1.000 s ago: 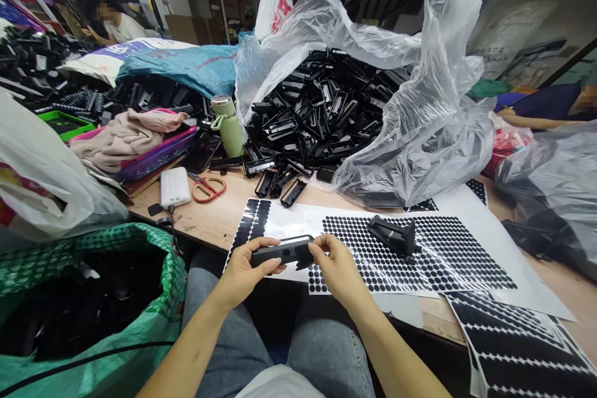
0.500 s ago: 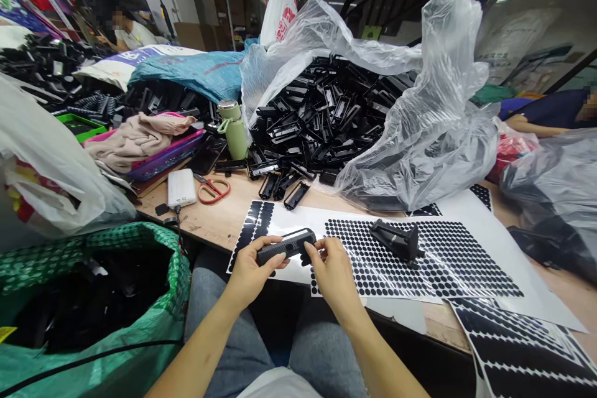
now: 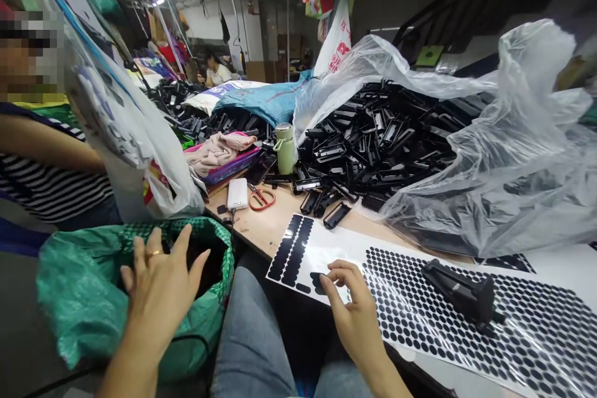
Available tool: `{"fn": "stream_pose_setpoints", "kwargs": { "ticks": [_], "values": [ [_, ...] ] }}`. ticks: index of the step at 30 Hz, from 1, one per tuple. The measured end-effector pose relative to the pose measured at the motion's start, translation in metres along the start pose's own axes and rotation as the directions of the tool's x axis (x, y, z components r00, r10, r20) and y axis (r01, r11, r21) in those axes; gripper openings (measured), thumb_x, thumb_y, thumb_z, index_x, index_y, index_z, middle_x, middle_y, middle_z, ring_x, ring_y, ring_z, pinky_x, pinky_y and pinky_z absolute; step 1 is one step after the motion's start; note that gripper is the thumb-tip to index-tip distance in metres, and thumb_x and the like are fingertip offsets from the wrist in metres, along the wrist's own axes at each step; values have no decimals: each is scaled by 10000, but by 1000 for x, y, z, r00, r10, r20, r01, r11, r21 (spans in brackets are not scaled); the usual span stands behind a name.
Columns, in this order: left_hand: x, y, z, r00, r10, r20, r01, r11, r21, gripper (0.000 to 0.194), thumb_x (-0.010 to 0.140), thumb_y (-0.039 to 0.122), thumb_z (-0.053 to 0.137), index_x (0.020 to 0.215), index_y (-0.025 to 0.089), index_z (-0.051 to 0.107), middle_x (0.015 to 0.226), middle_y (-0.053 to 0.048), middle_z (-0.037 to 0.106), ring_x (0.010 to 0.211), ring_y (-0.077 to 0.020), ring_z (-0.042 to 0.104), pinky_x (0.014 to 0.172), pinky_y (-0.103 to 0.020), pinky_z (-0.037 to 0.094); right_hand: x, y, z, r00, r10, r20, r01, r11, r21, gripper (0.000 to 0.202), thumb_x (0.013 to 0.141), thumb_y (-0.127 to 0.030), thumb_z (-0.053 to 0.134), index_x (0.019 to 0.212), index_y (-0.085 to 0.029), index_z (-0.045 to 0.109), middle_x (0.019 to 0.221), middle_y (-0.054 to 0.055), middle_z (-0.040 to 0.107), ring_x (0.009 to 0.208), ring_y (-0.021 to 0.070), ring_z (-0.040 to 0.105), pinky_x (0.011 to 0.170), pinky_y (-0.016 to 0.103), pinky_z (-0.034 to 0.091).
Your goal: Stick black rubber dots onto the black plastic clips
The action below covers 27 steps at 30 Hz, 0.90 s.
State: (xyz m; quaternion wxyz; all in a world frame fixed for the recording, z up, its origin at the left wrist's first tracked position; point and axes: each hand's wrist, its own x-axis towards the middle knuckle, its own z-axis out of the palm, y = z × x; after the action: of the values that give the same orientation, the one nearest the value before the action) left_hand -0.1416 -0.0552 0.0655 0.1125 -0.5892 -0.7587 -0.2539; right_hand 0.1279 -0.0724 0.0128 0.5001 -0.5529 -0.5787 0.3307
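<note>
Two bare hands work apart at a crowded bench. Your left hand (image 3: 158,280) hangs spread and slack over the mouth of the green woven bag (image 3: 84,286) beside your knee, holding nothing. Your right hand (image 3: 354,311) rests with bent fingertips (image 3: 332,273) on the near edge of the sticker sheet (image 3: 326,245), right at the black oblong pads (image 3: 291,250). Whether a pad is already nipped between thumb and forefinger cannot be told from this angle.

The sheet lies flat on the wooden table (image 3: 270,224), with a black plastic part (image 3: 461,292) lying loose on its dotted field, well clear of your fingers. A heap of black parts (image 3: 382,143) spills from a clear plastic bag (image 3: 513,155) behind it.

Judging by the sheet's gloss, a pad would lift cleanest if you raise one corner with a nail and peel low and slow, keeping your fingers off the sticky face. Keep your eyes on the right hand's work. The left hand sits well to the side and close to a co-worker's striped sleeve (image 3: 46,180). The scissors (image 3: 261,198), a white power bank (image 3: 237,193) and a green bottle (image 3: 285,148) stand further back on the table.
</note>
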Motion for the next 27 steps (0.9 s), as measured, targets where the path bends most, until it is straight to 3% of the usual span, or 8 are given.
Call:
{"fn": "stream_pose_setpoints", "kwargs": {
  "ticks": [3, 5, 7, 10, 16, 18, 22, 27],
  "values": [
    [15, 53, 49, 988, 154, 17, -150, 975, -164, 420, 790, 351, 492, 1135, 117, 546, 1217, -203, 482, 1180, -347, 388, 951, -496, 316, -3, 6, -9, 1000, 5, -28, -6, 1000, -11, 179, 803, -356, 524, 703, -209, 546, 916, 82, 554, 754, 178, 517, 487, 248, 412],
    [20, 112, 94, 910, 379, 169, -266, 845, -463, 317, 822, 289, 460, 1077, 134, 566, 1143, -165, 548, 1110, -259, 467, 959, -398, 343, -6, 10, -15, 998, 3, -60, -4, 1000, -20, 188, 802, -355, 528, 684, -209, 545, 886, 70, 566, 739, 173, 522, 592, 279, 445],
    [22, 168, 135, 819, 495, 291, -198, 718, -667, 243, 781, 219, 526, 1001, 137, 588, 1150, -151, 550, 1128, -235, 450, 982, -364, 319, -9, 15, -23, 996, 28, -90, -30, 999, -14, 199, 794, -371, 535, 676, -211, 549, 877, 70, 574, 715, 173, 522, 605, 291, 449],
    [25, 219, 173, 800, 492, 345, -117, 691, -713, 122, 703, 150, 596, 821, 123, 608, 1115, -179, 560, 1161, -282, 411, 983, -417, 300, -12, 24, -37, 988, 80, -134, -80, 997, 10, 212, 776, -394, 551, 670, -211, 553, 875, 71, 576, 745, 186, 532, 611, 295, 451],
    [28, 197, 163, 779, 395, 487, 137, 651, -747, 243, 847, 257, 367, 791, 120, 559, 864, -137, 623, 899, -233, 594, 789, -386, 462, 12, 34, -61, 965, 211, -154, -182, 966, 183, 246, 747, -411, 581, 643, -193, 530, 889, 68, 570, 895, 214, 530, 725, 326, 446],
    [24, 180, 145, 657, 405, 636, 371, 561, -740, 278, 852, 289, 346, 825, 108, 556, 785, -117, 635, 735, -206, 640, 647, -337, 502, 26, 33, -64, 957, 238, -163, -197, 952, 236, 259, 728, -415, 598, 632, -184, 529, 972, 77, 569, 971, 231, 510, 766, 340, 432],
    [15, 161, 113, 291, 430, 855, 858, 278, -432, 227, 779, 295, 484, 835, 96, 577, 746, -102, 645, 638, -190, 654, 506, -245, 477, 42, 23, -54, 964, 226, -144, -184, 949, 258, 259, 727, -411, 594, 636, -174, 545, 1060, 69, 530, 938, 207, 509, 754, 329, 417],
    [5, 167, 104, 276, 373, 886, 905, 210, -370, 114, 698, 228, 555, 640, 130, 552, 529, 7, 545, 474, -109, 541, 424, -207, 431, 35, 10, -31, 975, 218, -51, -201, 953, 227, 252, 754, -413, 565, 669, -175, 565, 1127, 70, 483, 766, 144, 504, 667, 295, 425]
  ]
}}
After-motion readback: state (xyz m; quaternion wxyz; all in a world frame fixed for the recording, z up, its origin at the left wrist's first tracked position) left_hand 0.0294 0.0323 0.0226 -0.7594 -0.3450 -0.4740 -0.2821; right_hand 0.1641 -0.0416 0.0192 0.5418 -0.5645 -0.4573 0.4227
